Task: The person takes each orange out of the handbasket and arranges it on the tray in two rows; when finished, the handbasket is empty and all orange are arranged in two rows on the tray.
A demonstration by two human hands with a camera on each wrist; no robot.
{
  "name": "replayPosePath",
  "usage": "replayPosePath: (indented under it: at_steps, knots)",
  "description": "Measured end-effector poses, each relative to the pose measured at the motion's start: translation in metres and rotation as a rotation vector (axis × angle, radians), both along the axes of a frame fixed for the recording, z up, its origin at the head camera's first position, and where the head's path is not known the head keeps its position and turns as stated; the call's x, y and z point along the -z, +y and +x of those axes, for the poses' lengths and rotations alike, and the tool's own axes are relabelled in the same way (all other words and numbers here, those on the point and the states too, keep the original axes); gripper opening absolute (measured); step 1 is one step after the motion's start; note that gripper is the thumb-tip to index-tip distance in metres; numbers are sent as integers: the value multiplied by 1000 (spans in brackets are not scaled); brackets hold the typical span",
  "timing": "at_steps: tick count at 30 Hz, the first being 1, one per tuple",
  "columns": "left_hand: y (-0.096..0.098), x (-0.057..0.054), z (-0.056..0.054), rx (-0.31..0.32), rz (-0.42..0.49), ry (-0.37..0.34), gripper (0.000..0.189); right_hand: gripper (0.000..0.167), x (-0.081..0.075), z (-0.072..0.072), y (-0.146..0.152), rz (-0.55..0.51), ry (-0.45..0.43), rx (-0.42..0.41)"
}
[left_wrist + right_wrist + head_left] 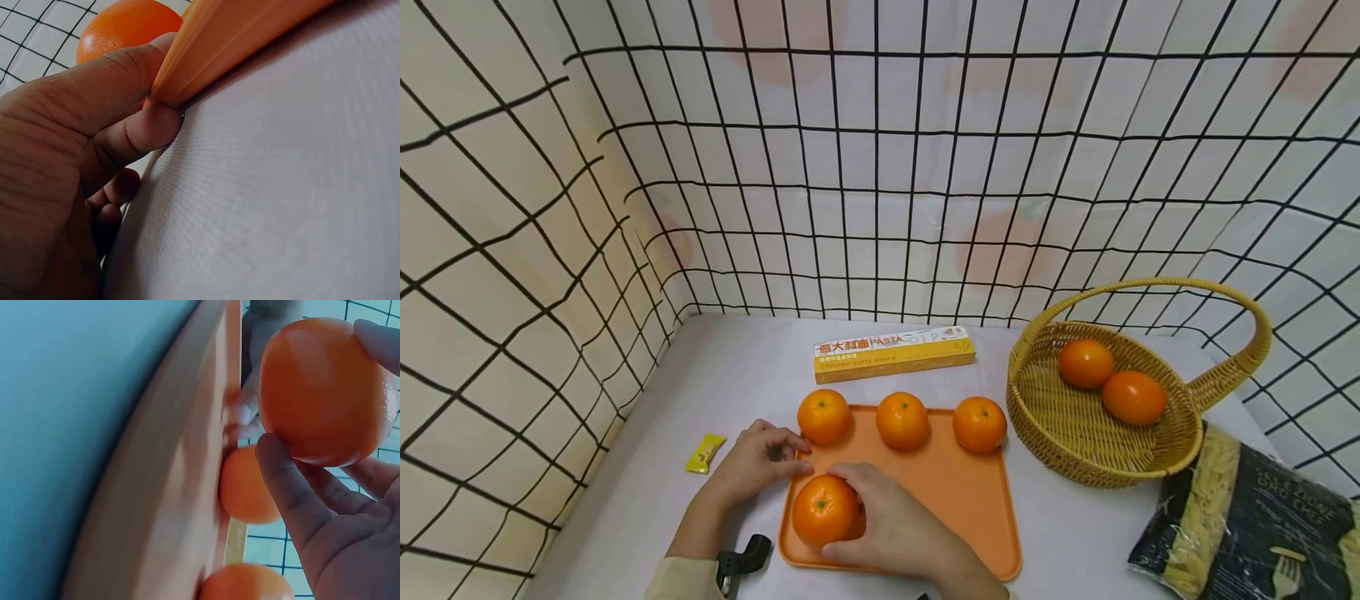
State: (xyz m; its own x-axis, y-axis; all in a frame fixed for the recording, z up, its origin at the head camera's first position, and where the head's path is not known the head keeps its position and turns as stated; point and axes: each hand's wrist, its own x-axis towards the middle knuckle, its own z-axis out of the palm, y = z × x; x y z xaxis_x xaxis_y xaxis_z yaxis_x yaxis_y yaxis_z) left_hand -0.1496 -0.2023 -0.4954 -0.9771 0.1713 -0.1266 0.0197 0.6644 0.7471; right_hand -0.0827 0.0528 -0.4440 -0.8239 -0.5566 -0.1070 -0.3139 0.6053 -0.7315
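Your left hand (752, 462) pinches the orange rectangular tray (958, 487); right hand (895, 525) grips a round orange fruit (820, 510). Yellow wicker basket (1051, 446) holds two red-orange fruits (1133, 397).

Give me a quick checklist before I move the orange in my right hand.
1. Right hand around the held orange: ok, fingers and thumb grip it.
2. Firmness of that grip: cannot tell from the pictures.
3. Left hand on the tray: ok, thumb and finger pinch its left rim.
4. Free space on the tray: ok, bare surface shows on its right side.
5. Three far oranges apart from one another: ok, visible gaps separate them along the far edge.
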Motion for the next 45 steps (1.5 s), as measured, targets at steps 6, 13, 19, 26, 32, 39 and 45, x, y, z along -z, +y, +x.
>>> replayPosePath:
  at_steps: [6, 13, 19, 26, 32, 39, 45]
  knots:
    - [-1, 1, 0, -2, -10, 2, 20, 76, 5, 2, -8, -1, -1, -51]
    - [-1, 0, 1, -6, -7, -6, 20, 76, 7, 2, -16, 56, -46, -92]
    - [0, 0, 2, -5, -6, -7, 19, 75, 12, 3, -23, 80, -3, -101]
    - [-1, 0, 2, -15, -2, -8, 19, 76, 14, 3, -28, 89, 13, -92]
    - [-1, 2, 2, -23, -4, -19, 19, 77, 15, 3, -28, 70, -3, -79]
    - [0, 1, 2, -19, -1, -16, 19, 79, 14, 3, -28, 78, -11, -81]
    - [1, 1, 1, -15, 8, -15, 19, 82, 13, 3, -26, 72, -34, -75]
